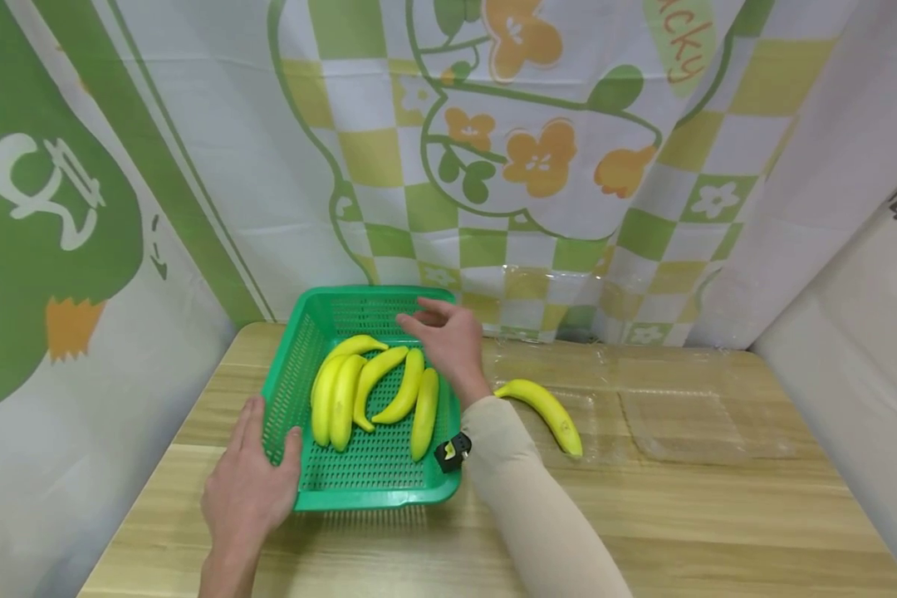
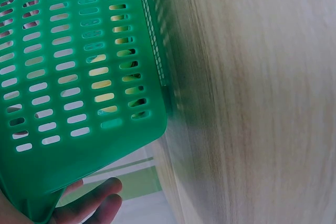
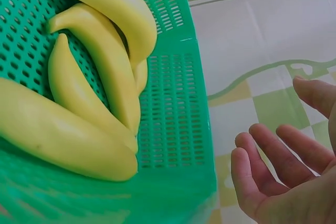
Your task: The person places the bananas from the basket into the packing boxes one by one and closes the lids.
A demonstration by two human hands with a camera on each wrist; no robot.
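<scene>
Head view: R hand (image 1: 452, 345) loose, fingers apart, nothing held, over green basket's (image 1: 366, 498) far-right rim; bananas (image 1: 365, 384) in basket, nearer & left of it; lone banana (image 1: 549, 407) on table (image 1: 688, 523) to its right. L hand (image 1: 252, 486) grips basket's left rim.

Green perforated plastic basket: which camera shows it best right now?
The head view: it shows nearly the whole green perforated plastic basket, rim to floor, with curved yellow bananas inside. The left wrist view shows only slotted sides up close; the right wrist view, part of its inside, partly hidden by bananas.
</scene>
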